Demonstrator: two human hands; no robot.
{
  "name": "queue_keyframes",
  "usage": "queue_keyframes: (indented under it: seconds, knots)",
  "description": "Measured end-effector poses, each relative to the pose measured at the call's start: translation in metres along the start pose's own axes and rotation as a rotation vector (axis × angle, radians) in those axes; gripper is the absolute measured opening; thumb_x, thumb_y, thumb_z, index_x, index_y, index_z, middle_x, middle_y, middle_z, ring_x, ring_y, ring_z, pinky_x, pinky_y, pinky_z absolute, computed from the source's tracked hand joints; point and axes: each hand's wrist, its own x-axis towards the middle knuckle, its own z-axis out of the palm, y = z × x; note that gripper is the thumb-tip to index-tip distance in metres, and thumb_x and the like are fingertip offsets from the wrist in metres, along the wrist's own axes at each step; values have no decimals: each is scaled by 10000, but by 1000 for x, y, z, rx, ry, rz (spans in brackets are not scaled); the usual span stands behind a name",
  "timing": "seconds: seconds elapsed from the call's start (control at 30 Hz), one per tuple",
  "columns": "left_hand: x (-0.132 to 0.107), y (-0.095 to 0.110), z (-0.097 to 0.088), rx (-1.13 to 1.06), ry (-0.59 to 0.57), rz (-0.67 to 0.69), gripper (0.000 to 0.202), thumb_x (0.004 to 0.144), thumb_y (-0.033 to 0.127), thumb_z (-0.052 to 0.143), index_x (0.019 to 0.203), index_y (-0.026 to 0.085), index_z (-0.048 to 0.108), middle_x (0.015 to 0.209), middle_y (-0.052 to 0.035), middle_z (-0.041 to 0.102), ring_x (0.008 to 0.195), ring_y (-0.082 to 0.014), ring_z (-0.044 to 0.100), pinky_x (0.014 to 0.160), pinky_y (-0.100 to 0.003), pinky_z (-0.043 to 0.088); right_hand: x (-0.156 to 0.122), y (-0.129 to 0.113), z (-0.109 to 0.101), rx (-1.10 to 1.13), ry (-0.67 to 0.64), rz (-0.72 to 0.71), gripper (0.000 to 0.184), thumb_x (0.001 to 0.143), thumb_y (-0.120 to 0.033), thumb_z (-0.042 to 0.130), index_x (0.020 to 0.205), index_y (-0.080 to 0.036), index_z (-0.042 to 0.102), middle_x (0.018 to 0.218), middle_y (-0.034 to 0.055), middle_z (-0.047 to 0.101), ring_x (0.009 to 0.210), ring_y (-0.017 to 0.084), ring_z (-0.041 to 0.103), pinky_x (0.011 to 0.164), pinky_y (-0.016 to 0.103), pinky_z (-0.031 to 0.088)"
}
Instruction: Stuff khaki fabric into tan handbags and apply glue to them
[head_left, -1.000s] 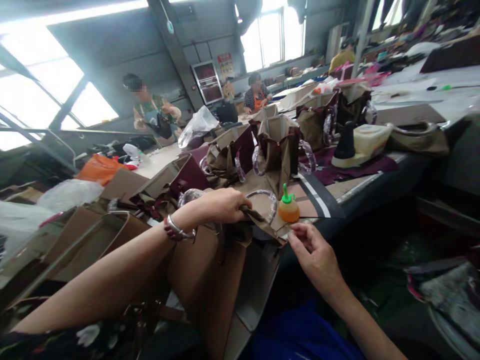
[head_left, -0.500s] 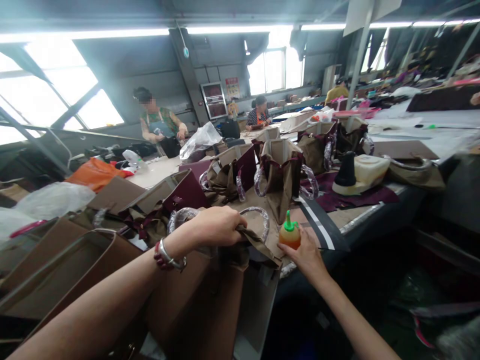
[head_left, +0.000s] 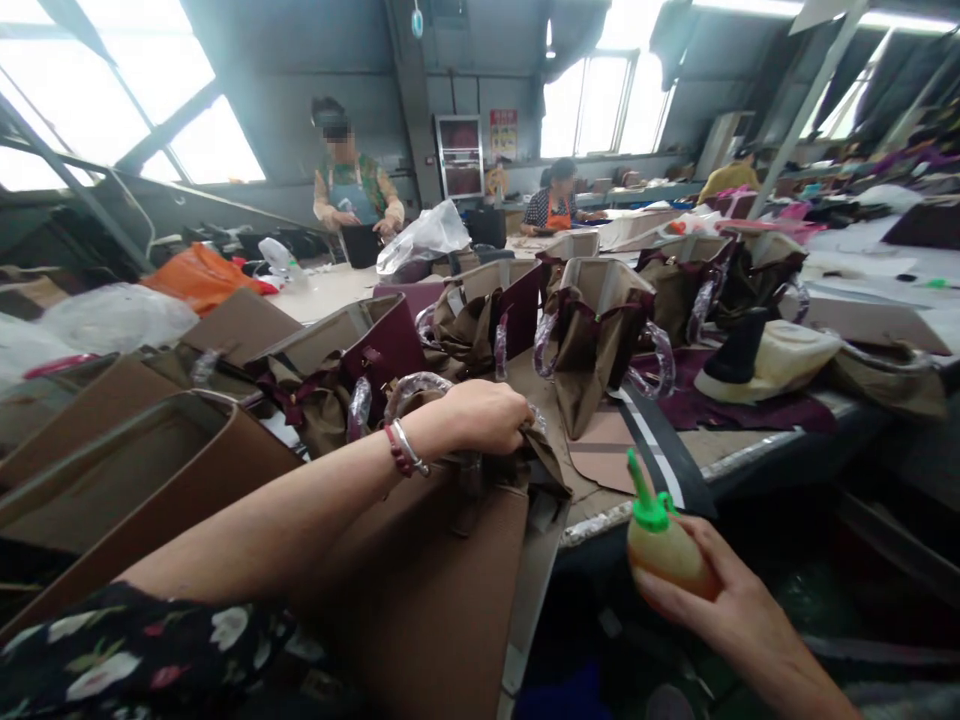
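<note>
My left hand (head_left: 489, 415) is closed on the olive-brown fabric (head_left: 551, 465) at the top of a brown handbag (head_left: 420, 580) in front of me. Its fingertips are partly hidden behind the knuckles. A plastic-wrapped handle (head_left: 416, 385) loops up behind my left wrist. In my right hand (head_left: 712, 590) is a squeeze bottle (head_left: 667, 555) with amber liquid and a green nozzle cap. The bottle is upright, slightly tilted, to the right of the bag and apart from it, beyond the table's edge. My fingers wrap round its body.
Several maroon and olive handbags (head_left: 600, 320) stand along the table. A cut-open plastic jug (head_left: 787, 355) with a dark object lies on maroon material (head_left: 802, 405) at right. More brown bag bodies (head_left: 150, 490) crowd the left. Co-workers (head_left: 356, 190) are at the far side.
My right hand has drawn the bottle right and nearer to me, away from the fabric. My left hand still grips the fabric, slightly farther right in view. The camera view has shifted.
</note>
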Motion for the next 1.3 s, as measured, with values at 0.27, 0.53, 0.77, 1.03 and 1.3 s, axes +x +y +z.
queue_keyframes:
  seconds: [0.27, 0.53, 0.77, 1.03, 1.3]
  knots:
    - [6, -6, 12, -44, 54, 28, 371, 705, 253, 448, 993, 235, 682, 851, -98, 690, 726, -245, 645, 572, -297, 441, -26, 6, -21, -124, -87, -180, 387, 706, -464, 653, 1025, -253, 594, 893, 24, 703, 670, 181, 686, 521, 178, 552]
    - [10, -11, 17, -52, 63, 43, 363, 725, 262, 461, 1016, 257, 679, 856, -92, 691, 735, -241, 644, 575, -288, 433, -12, 5, -17, -439, 28, -515, 407, 777, -439, 614, 1144, -279, 540, 913, 34, 615, 752, 147, 665, 645, 186, 560]
    - [13, -11, 18, -69, 30, 52, 362, 722, 235, 460, 1010, 256, 678, 865, -88, 692, 750, -238, 643, 570, -285, 413, 16, 27, -11, -724, 136, -608, 512, 738, -457, 631, 1207, -267, 558, 954, 81, 552, 805, 214, 613, 651, 299, 562]
    - [18, -14, 26, -47, 61, 96, 280, 717, 244, 456, 876, 225, 685, 797, -69, 686, 657, -200, 622, 476, -259, 301, 21, 13, -7, -789, 140, -670, 395, 787, -390, 569, 1160, -262, 600, 922, 90, 570, 788, 218, 596, 619, 298, 529]
    - [20, -15, 30, -54, 84, 115, 266, 705, 245, 460, 850, 231, 683, 764, -64, 682, 620, -192, 605, 460, -264, 258, 27, 5, -9, -764, 118, -677, 340, 846, -393, 479, 1123, -258, 623, 881, 95, 574, 793, 226, 583, 605, 292, 513]
